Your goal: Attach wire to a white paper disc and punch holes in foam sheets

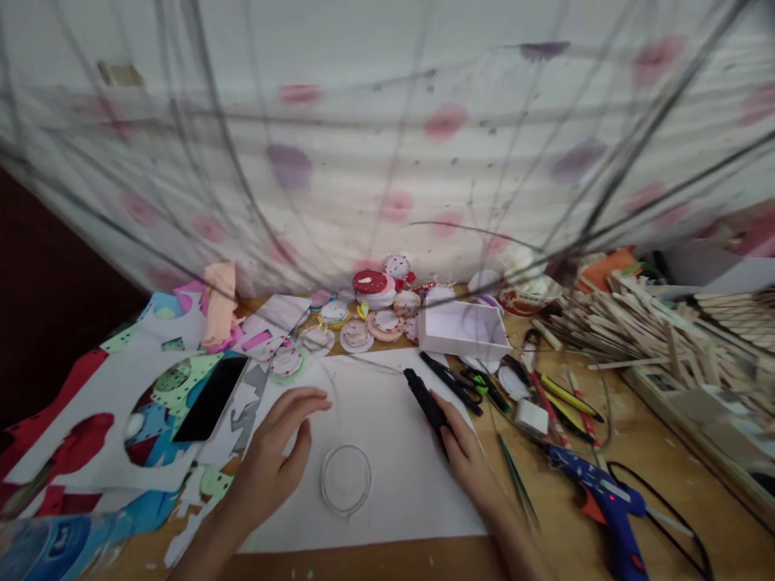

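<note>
My right hand (463,444) is wrapped round what looks like a black utility knife (425,401), its front end pointing up and left above a white sheet of paper (400,500). My left hand (282,448) hovers over the sheet's left side, fingers curved, thumb apart, nothing in it. Between the hands, a clear round ring (346,480) lies on the paper; whether it is a lid or coiled wire I cannot tell. Just beyond the right hand rests another long black tool (451,383).
Small decorated paper discs (357,335) and a white open box (465,329) line the back. At right are tweezers (517,480), a blue glue gun (605,500) with its cord, and wooden sticks (642,323). A phone (211,399), paper scraps (163,484) and a bottle (57,545) occupy the left.
</note>
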`<state>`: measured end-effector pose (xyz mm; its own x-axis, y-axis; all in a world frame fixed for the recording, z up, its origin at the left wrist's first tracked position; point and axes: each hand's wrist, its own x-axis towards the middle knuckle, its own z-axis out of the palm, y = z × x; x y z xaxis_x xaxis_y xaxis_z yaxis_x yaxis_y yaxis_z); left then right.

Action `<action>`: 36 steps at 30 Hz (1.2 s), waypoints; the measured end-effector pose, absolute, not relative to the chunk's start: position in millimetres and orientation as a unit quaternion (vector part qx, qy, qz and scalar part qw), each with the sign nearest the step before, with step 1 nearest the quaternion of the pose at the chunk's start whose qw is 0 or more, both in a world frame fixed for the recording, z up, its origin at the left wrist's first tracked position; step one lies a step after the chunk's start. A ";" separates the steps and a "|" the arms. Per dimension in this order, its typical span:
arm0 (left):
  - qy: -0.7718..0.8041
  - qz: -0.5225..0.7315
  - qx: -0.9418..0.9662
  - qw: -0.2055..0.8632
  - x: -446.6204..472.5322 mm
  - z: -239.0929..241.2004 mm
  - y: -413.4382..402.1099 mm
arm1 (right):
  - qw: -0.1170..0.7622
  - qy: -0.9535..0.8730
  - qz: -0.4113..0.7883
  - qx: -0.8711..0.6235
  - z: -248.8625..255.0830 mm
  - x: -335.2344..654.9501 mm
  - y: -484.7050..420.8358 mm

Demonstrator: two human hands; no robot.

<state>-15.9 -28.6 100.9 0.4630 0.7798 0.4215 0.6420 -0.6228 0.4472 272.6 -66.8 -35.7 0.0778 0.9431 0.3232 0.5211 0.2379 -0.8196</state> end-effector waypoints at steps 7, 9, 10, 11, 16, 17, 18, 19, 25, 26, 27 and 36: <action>0.252 0.168 0.953 -0.022 111.3 117.5 85.6 | 0.455 -0.675 0.245 -0.527 -26.5 265.5 -62.8; 0.230 0.148 0.961 -0.039 146.0 106.1 108.0 | 0.455 -0.674 0.240 -0.530 -20.8 262.4 -62.1; 0.223 0.140 0.963 -0.049 159.1 100.0 115.9 | 0.455 -0.672 0.239 -0.533 -18.3 261.4 -61.9; 0.216 0.134 0.965 -0.059 169.1 94.7 121.5 | 0.455 -0.669 0.238 -0.537 -16.2 260.7 -61.7; 0.139 0.117 0.978 -0.106 173.9 91.1 119.4 | 0.444 -0.666 0.241 -0.548 -10.4 259.6 -61.0; 0.122 0.115 0.979 -0.115 167.8 94.6 114.2 | 0.440 -0.667 0.239 -0.551 -10.0 259.0 -61.0; 0.109 0.114 0.980 -0.123 159.9 98.9 107.9 | 0.435 -0.669 0.234 -0.555 -9.7 258.3 -60.9; 0.101 0.113 0.980 -0.130 150.3 103.5 100.9 | 0.430 -0.671 0.229 -0.560 -9.8 257.4 -60.9; 0.097 0.181 0.946 -0.252 67.6 124.1 54.4 | 0.401 -0.691 0.106 -0.592 -21.6 254.8 -58.2; 0.113 0.201 0.934 -0.273 52.6 124.6 46.2 | 0.400 -0.688 0.082 -0.600 -25.6 255.7 -57.0; 0.126 0.213 0.925 -0.289 38.2 124.0 37.7 | 0.400 -0.683 0.064 -0.608 -29.8 256.9 -55.9; 0.247 0.221 0.906 -0.264 -40.6 84.9 -26.4 | 0.464 -0.684 -0.036 -0.562 7.3 257.1 -73.1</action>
